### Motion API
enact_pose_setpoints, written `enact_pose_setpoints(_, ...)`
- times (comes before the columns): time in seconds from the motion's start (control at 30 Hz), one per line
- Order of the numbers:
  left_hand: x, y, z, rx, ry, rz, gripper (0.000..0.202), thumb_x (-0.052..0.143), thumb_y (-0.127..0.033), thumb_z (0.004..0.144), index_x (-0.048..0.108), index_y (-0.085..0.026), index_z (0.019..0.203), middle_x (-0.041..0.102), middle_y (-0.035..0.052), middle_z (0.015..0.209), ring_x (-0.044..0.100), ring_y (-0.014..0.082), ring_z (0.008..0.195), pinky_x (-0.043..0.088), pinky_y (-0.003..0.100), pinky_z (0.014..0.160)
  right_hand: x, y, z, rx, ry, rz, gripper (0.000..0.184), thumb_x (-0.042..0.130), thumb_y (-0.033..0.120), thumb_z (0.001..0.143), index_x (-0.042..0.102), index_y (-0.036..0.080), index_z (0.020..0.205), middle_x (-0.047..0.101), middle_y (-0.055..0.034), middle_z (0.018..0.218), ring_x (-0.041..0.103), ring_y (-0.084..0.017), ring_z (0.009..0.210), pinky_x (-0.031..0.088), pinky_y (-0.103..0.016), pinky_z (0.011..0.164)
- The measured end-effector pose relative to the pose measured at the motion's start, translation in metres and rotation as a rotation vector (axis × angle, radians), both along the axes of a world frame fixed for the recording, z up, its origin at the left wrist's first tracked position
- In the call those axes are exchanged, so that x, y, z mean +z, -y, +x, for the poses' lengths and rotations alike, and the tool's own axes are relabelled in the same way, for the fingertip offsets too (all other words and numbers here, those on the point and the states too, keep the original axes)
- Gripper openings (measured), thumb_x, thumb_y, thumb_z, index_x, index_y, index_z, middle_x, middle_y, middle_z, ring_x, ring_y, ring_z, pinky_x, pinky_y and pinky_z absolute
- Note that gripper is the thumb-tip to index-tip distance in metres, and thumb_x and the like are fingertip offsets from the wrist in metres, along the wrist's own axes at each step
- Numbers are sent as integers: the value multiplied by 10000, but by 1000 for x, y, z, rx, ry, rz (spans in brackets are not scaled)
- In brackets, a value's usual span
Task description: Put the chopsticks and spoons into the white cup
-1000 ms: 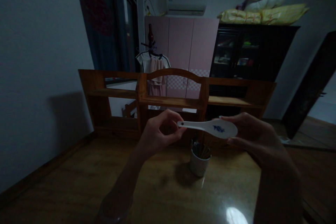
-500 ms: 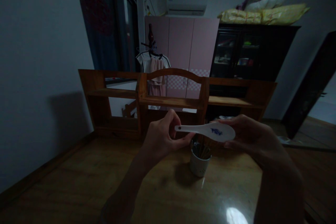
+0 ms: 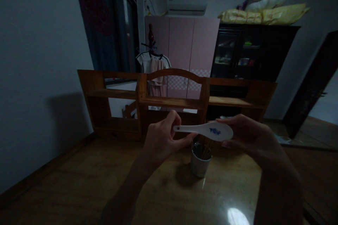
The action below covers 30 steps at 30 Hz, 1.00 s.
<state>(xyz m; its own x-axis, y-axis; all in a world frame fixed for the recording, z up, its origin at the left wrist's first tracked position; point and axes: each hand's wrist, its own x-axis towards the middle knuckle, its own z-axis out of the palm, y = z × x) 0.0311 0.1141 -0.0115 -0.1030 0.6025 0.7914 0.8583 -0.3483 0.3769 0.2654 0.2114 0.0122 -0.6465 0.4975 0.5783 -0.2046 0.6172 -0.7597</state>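
A white ceramic spoon (image 3: pixel 208 130) with a blue mark on its bowl lies level in the air between my hands. My right hand (image 3: pixel 246 137) grips the bowl end with its fingers curled around it. My left hand (image 3: pixel 162 137) is closed at the handle end, thumb and fingers pinched around the tip with its small hole. Directly below the spoon stands a pale cup (image 3: pixel 200 164) holding several dark utensils.
The cup stands on a glossy wooden table (image 3: pixel 79 190). A low wooden shelf unit (image 3: pixel 174 100) runs along the table's far edge. Behind it are a pink wardrobe (image 3: pixel 182 49), a dark glass-fronted cabinet (image 3: pixel 245 52) and hanging clothes (image 3: pixel 154 68). A grey wall is at the left.
The spoon has drifted slightly left and a little lower. My left hand has closed more firmly round the handle tip, the thumb now over it. My right hand kept its hold.
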Motion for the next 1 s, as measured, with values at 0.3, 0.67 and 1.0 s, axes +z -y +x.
enact_pose_setpoints(0.3,3,5,-1,-134,13,-17,233,697,-362,836,529,-207,882,585,-54,756,550,87,587,435,208,557,-4,-6,1,29,3,-20,431,857,192,759,660,235,1140,637,-65,1183,640,-267,1034,573,-335,897)
enact_pose_setpoints(0.67,10,17,-10,-232,14,-56,130,688,-245,850,608,-220,949,636,-52,804,606,101,696,457,205,645,-6,-8,4,52,-24,-12,437,839,140,768,651,231,1152,618,-71,1218,623,-246,1064,553,-286,911)
enact_pose_setpoints(1.0,11,24,-18,-363,-43,-96,173,653,-175,858,620,-224,1021,672,-27,896,620,96,735,470,186,647,2,-1,6,110,-1,-48,401,840,106,757,676,209,1109,672,-79,1111,661,-236,990,570,-245,845)
